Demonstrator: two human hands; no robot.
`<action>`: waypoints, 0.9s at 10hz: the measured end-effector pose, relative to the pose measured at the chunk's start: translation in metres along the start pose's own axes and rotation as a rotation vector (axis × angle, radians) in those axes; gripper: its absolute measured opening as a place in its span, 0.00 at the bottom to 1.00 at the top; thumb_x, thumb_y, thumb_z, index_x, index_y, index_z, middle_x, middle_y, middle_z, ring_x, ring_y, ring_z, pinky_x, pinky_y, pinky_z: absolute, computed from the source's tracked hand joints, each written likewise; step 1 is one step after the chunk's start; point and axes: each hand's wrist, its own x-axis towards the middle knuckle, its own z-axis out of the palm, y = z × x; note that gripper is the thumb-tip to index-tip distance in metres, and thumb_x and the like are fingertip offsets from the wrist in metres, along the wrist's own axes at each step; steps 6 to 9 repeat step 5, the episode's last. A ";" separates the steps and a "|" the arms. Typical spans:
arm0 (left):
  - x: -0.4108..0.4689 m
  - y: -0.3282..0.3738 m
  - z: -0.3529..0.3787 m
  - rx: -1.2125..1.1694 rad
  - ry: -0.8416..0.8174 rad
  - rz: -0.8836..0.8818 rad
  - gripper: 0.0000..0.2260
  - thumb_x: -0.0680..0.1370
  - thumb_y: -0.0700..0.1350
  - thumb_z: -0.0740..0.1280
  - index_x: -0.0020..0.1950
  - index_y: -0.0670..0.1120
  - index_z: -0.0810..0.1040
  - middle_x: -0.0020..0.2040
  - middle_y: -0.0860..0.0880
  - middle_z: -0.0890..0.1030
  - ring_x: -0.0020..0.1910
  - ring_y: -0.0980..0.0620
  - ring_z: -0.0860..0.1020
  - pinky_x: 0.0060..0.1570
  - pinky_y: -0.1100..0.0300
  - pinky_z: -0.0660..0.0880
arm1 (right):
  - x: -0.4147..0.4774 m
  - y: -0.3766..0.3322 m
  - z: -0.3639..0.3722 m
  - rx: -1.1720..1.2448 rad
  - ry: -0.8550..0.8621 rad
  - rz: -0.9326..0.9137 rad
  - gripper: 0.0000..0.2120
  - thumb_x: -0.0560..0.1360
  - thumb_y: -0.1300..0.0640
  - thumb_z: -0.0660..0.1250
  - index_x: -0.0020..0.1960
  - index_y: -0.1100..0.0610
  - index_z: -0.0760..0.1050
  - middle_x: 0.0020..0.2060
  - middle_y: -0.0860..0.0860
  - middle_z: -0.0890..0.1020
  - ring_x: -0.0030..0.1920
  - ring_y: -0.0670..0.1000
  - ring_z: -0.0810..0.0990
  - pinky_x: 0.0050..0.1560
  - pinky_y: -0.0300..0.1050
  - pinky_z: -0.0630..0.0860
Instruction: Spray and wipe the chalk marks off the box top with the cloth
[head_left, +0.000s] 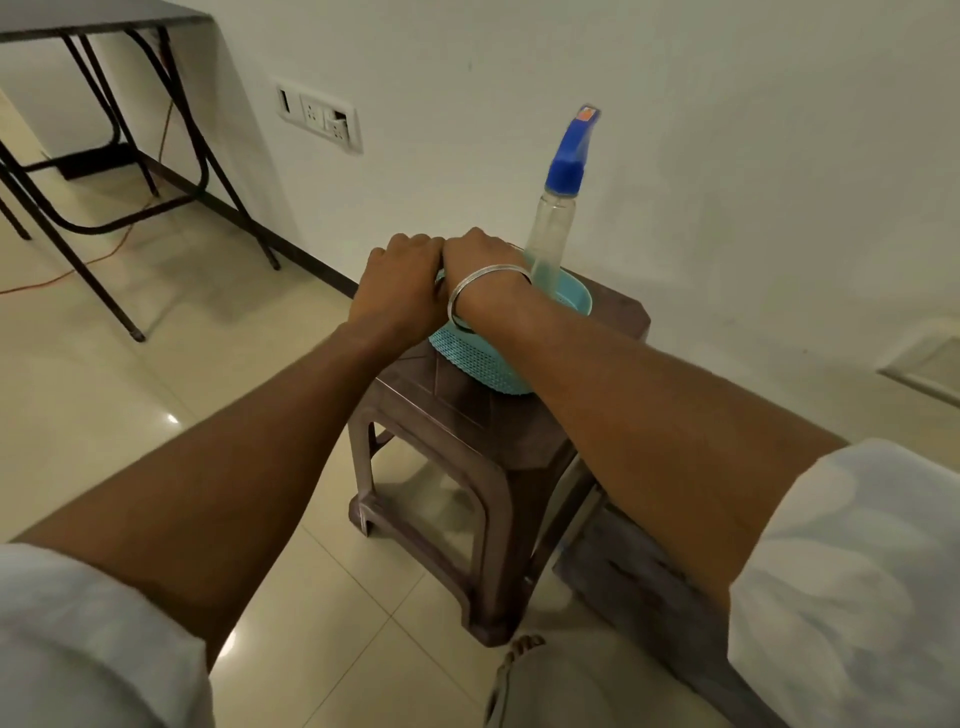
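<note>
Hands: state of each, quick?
Left hand: curled over the teal box, contents hidden.
Right hand: curled beside it on the box, grip unclear.

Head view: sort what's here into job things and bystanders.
Job things:
- spray bottle
- teal box
- left hand and right hand, both resting on the box top
- cloth and chalk marks: not visible

Bystanders:
- brown stool
- folding table
- wall sockets
- orange cable

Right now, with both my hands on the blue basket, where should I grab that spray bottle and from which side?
Take the spray bottle by its narrow clear neck just under the blue trigger head, coming in from its right with your right hand. It stands upright at the basket's far right edge, and that side looks open, so the reach is probably unobstructed.
</note>
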 end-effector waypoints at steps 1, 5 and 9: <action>-0.004 0.004 -0.006 -0.006 0.010 -0.008 0.15 0.77 0.44 0.68 0.62 0.42 0.76 0.58 0.42 0.79 0.58 0.41 0.74 0.60 0.48 0.68 | -0.009 0.002 -0.006 -0.021 0.076 -0.049 0.13 0.78 0.62 0.63 0.62 0.60 0.74 0.59 0.55 0.78 0.58 0.55 0.79 0.54 0.46 0.74; -0.047 0.056 -0.041 0.028 0.031 0.060 0.17 0.79 0.47 0.66 0.66 0.45 0.74 0.59 0.44 0.78 0.58 0.44 0.75 0.60 0.50 0.71 | -0.091 0.026 -0.038 0.063 0.233 -0.113 0.12 0.76 0.56 0.67 0.59 0.55 0.74 0.52 0.53 0.80 0.52 0.54 0.80 0.54 0.48 0.76; -0.047 0.056 -0.041 0.028 0.031 0.060 0.17 0.79 0.47 0.66 0.66 0.45 0.74 0.59 0.44 0.78 0.58 0.44 0.75 0.60 0.50 0.71 | -0.091 0.026 -0.038 0.063 0.233 -0.113 0.12 0.76 0.56 0.67 0.59 0.55 0.74 0.52 0.53 0.80 0.52 0.54 0.80 0.54 0.48 0.76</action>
